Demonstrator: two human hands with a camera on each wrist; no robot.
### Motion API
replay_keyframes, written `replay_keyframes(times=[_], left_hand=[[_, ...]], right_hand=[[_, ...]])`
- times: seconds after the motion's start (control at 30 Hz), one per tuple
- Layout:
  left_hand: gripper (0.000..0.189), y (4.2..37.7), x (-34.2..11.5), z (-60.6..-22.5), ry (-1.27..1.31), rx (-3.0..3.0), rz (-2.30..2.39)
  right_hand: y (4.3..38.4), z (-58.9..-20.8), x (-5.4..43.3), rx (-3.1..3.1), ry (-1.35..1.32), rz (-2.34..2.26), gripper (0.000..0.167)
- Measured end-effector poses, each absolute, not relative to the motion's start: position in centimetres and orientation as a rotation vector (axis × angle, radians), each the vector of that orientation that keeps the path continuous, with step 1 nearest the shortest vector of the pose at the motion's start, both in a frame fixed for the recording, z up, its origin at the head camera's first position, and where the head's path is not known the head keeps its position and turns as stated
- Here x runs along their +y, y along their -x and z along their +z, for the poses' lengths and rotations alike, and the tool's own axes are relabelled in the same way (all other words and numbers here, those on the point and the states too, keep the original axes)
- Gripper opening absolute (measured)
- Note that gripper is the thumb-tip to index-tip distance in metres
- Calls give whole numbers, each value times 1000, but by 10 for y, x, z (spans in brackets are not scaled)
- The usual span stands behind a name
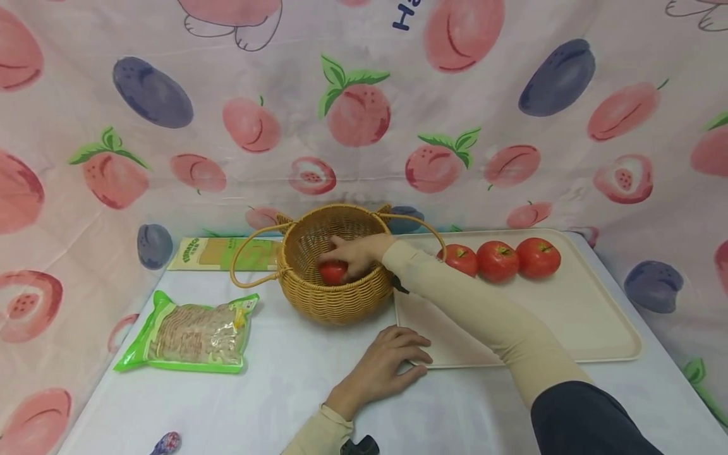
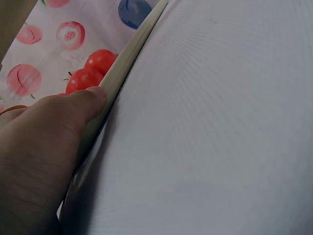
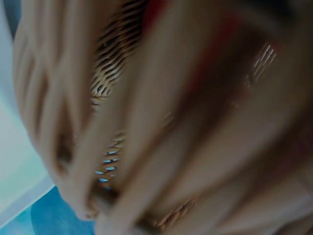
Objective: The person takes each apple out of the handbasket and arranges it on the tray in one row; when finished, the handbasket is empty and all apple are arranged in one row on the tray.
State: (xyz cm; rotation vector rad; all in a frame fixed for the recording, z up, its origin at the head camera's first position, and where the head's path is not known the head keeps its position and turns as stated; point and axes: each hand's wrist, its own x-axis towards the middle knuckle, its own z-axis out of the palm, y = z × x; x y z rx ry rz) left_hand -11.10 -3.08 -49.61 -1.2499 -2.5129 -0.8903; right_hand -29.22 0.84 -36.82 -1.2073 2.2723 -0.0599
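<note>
My right hand [image 1: 358,256] reaches over the rim into the woven wicker basket [image 1: 330,303] and holds a red apple [image 1: 333,272] inside it. The right wrist view is mostly filled by the basket's blurred weave [image 3: 156,122], with some red behind it. My left hand [image 1: 387,363] lies with relaxed fingers at the near left corner of the beige tray [image 1: 569,322]. In the left wrist view the thumb [image 2: 90,100] touches the tray's rim. On the tray, three red apples [image 1: 497,261] stand in a row at the back; the leftmost is partly behind the basket's handle.
Left of the basket lies a green-edged bag of sliced bread [image 1: 196,335]. Behind it is a flat green and tan package [image 1: 227,253], partly hidden by the basket handle. A wrapped lollipop [image 1: 167,443] lies at the front left. A fruit-print cloth [image 1: 352,177] hangs behind the table.
</note>
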Motion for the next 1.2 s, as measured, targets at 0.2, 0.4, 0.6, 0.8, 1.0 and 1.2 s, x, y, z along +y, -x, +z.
replay_keyframes(times=[0.2, 0.4, 0.6, 0.8, 1.0, 1.2], left_hand=[[13, 110, -32, -498, 1240, -2519, -895], [13, 109, -32, -497, 1232, -2533, -915], [14, 108, -31, -497, 1250, -2523, -910], [13, 109, -32, -495, 1248, -2516, -907], [13, 110, -32, -495, 1251, -2517, -905], [13, 111, -31, -495, 1250, -2538, -914]], right_hand=[[291, -371, 6, 2206, 1220, -60, 60], [292, -372, 4, 2162, 1213, -81, 54], [291, -371, 7, 2174, 1237, -68, 45], [290, -366, 7, 2218, 1257, -49, 48], [289, -363, 9, 2292, 1222, -110, 52], [289, -360, 14, 2326, 1278, -229, 52]])
